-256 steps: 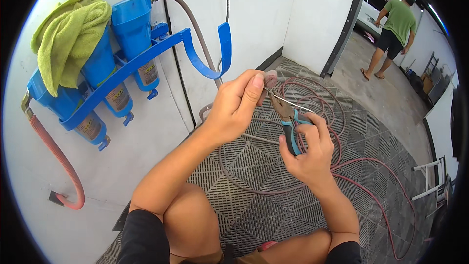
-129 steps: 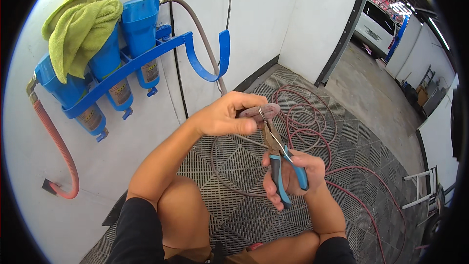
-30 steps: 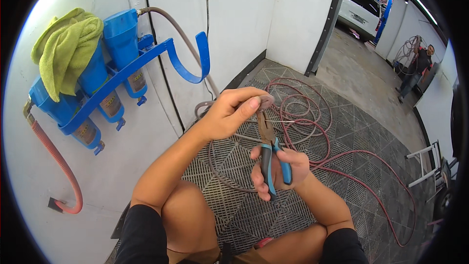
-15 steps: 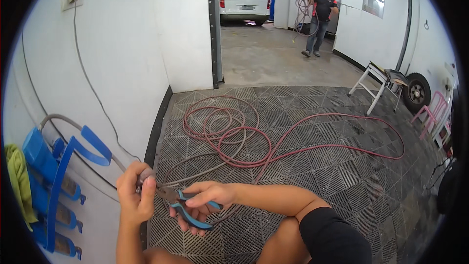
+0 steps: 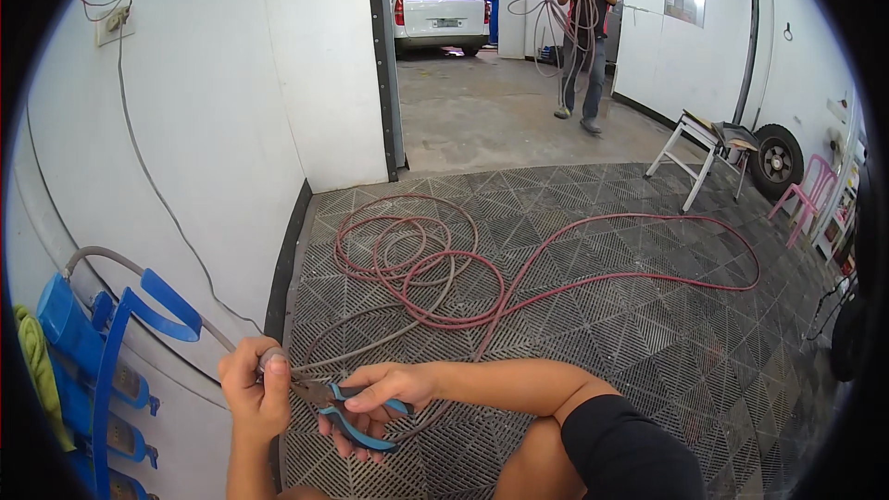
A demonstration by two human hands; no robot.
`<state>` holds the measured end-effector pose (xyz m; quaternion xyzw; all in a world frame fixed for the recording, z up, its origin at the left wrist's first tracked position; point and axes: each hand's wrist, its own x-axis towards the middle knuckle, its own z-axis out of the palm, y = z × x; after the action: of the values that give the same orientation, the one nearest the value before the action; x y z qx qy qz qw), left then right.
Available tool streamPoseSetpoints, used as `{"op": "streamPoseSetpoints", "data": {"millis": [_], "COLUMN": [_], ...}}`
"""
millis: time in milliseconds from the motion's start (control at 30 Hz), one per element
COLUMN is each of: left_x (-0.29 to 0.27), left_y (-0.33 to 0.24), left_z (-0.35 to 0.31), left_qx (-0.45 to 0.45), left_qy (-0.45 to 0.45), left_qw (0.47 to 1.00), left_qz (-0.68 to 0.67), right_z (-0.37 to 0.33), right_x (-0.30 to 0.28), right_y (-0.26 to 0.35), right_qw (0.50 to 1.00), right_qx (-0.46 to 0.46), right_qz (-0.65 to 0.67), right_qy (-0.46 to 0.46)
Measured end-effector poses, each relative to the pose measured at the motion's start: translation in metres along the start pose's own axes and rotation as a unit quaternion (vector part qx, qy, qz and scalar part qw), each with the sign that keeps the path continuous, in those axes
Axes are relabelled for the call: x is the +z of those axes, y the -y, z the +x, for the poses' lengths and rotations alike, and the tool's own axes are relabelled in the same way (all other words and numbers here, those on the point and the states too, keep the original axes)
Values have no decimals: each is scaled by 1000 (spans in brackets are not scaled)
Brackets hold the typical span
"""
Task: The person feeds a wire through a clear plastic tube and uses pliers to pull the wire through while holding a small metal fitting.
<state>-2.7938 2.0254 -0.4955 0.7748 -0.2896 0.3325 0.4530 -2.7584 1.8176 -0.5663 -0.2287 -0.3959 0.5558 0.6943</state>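
My left hand [image 5: 255, 391] is closed round the end of a grey hose [image 5: 217, 333], its thumb upright against a rounded fitting [image 5: 271, 356]. In my right hand [image 5: 389, 387] are pliers [image 5: 359, 437] with blue and black handles. The handles are spread apart, thumb on the upper one and fingers about the lower. The jaws point left and reach the hose just beside my left hand; their exact bite is too small to tell. A thinner grey hose [image 5: 370, 344] runs from there across the floor.
A blue wall-mounted filter unit [image 5: 74, 338] with a green cloth [image 5: 39, 375] is at left. Looped red hose [image 5: 458, 322] lies on the grid mat [image 5: 602, 352]. Beyond the doorway a person [image 5: 588, 37] carries coiled hose near a white van [image 5: 443, 9]. A stool [image 5: 699, 143] and tyre [image 5: 776, 162] stand right.
The person in the doorway has stepped nearer and left, now with both hands raised at the coiled hose. My view has shifted slightly; my hands keep the same hold on hose and pliers.
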Motion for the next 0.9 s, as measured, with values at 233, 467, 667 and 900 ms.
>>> {"op": "streamPoseSetpoints", "data": {"millis": [233, 467, 667, 900], "left_x": [7, 7, 2, -1], "left_y": [-4, -10, -8, -8], "left_z": [5, 1, -3, -2], "left_qx": [49, -2, 19, 37], "left_qy": [-25, -48, -37, 12], "left_qw": [998, 999, 998, 997], "left_qz": [22, 19, 38, 63], "right_z": [-1, -1, -6, -6], "right_x": [4, 14, 0, 7], "right_y": [4, 8, 9, 6], "right_qw": [1000, 997, 997, 998], "right_qx": [5, 20, 49, 57], "right_qz": [14, 69, 28, -19], "right_qy": [-1, 17, 47, 0]}}
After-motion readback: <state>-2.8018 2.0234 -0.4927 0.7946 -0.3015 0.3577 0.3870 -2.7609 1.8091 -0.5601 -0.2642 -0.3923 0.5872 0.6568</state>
